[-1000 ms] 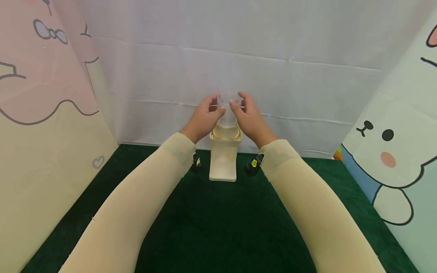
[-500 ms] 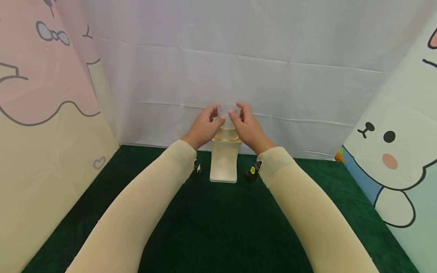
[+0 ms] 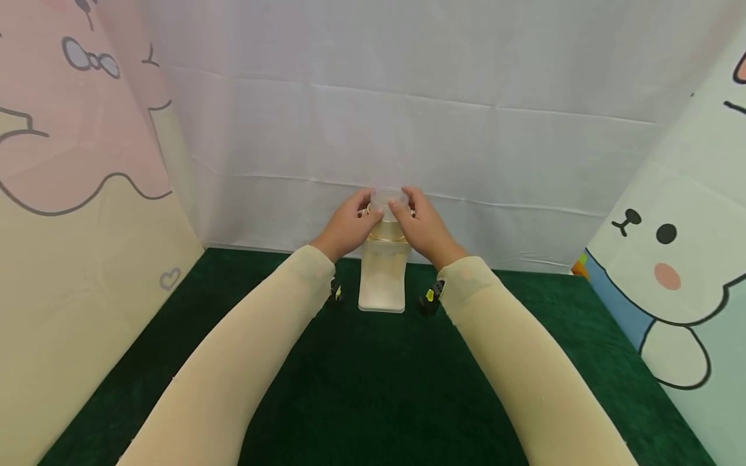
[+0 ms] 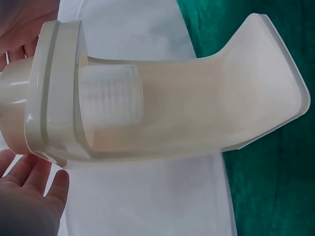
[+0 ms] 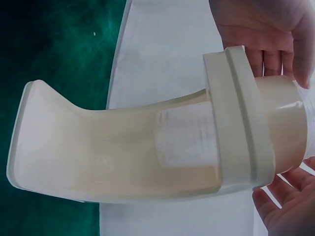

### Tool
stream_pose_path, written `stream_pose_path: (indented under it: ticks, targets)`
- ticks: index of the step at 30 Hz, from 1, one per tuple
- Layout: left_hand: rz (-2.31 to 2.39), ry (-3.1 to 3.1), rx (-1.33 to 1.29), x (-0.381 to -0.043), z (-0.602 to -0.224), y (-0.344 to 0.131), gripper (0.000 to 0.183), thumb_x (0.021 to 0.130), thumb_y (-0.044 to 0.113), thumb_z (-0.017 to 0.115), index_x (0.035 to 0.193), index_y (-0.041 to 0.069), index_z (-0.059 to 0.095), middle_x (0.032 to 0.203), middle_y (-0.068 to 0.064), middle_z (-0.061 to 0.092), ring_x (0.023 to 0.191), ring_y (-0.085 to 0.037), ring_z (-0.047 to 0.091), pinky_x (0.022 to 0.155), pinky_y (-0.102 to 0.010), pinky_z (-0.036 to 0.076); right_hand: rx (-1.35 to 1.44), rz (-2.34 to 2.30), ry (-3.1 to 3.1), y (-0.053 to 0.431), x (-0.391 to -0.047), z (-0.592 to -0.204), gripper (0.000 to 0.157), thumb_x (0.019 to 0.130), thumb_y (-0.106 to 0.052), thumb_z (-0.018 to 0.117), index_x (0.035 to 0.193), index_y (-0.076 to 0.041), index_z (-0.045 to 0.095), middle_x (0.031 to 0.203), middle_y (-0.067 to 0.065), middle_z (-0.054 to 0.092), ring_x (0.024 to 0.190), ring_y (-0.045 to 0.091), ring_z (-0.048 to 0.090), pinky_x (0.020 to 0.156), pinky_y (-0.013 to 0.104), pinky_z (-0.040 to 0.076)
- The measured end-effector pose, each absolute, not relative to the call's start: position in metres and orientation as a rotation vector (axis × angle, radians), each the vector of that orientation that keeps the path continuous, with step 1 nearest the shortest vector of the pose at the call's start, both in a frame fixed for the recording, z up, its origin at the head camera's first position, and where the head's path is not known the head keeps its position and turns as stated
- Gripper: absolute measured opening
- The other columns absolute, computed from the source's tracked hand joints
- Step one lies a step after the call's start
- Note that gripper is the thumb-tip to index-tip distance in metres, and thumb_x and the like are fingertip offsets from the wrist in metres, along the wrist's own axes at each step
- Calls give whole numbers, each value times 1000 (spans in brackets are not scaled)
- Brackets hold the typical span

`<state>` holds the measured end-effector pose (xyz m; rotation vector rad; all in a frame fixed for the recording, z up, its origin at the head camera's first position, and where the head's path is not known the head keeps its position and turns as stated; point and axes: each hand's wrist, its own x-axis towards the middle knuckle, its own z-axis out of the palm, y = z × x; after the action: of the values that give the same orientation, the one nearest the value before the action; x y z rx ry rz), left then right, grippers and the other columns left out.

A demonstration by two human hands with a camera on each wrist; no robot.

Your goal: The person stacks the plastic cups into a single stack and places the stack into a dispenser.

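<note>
A cream cup dispenser stands upright at the back of the table. A stack of clear plastic cups sits in its top collar. My left hand holds the stack from the left, my right hand from the right, both thumbs in front. In the left wrist view, fingers of the left hand lie beside the round collar. The lower end of the cup stack shows below the collar, inside the dispenser's hollow body. Part of the fingers is hidden behind the collar and cups.
A dark green cloth covers the table. Behind the dispenser hangs a white curtain. Cartoon-printed sheets stand on the left and right. A small orange-and-green thing shows at the right back corner.
Both hands have moved down with the cup stack, which has sunk further into the dispenser's collar. The dispenser stays in place.
</note>
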<state>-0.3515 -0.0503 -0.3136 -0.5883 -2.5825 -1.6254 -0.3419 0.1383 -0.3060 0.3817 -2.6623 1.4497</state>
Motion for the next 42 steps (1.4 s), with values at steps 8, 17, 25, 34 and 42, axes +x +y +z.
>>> stream_pose_path:
  ticks: [8,17,25,34,42]
  targets:
    - [-1623,-2567,-522,-355,-311,-51,63,106,45,53,158,15,38,156,-9,45,142,-28,43,113,-49,39,342,1473,-2624,141,-345,-310,67,107,-52,43,162,-16,30,162,14,36,147,31,36,116,55,32]
    - [-1582,-2569,-513,-352,-307,-52,58,106,45,52,154,12,45,153,-10,48,141,-27,45,112,-48,41,352,1435,-2640,143,-345,-311,65,106,-54,45,160,-17,36,160,13,39,145,32,39,114,56,35]
    - [-1488,-2640,-504,-352,-314,-54,53,106,43,52,150,14,50,150,-6,50,138,-26,47,111,-50,41,421,1356,-2659,146,-344,-319,62,108,-48,47,157,-11,40,154,13,44,139,31,45,114,53,36]
    - [-1282,-2718,-504,-356,-319,-57,54,106,46,48,149,14,51,150,-7,51,135,-26,49,110,-49,42,420,1137,-2732,144,-343,-320,64,107,-52,45,158,-12,42,157,12,43,143,32,41,116,55,33]
    - [-1067,-2771,-493,-358,-316,-56,56,106,49,43,152,17,52,153,-4,49,138,-24,47,113,-46,39,349,806,-2823,143,-340,-316,63,107,-56,37,159,-21,41,158,8,45,144,31,42,116,53,34]
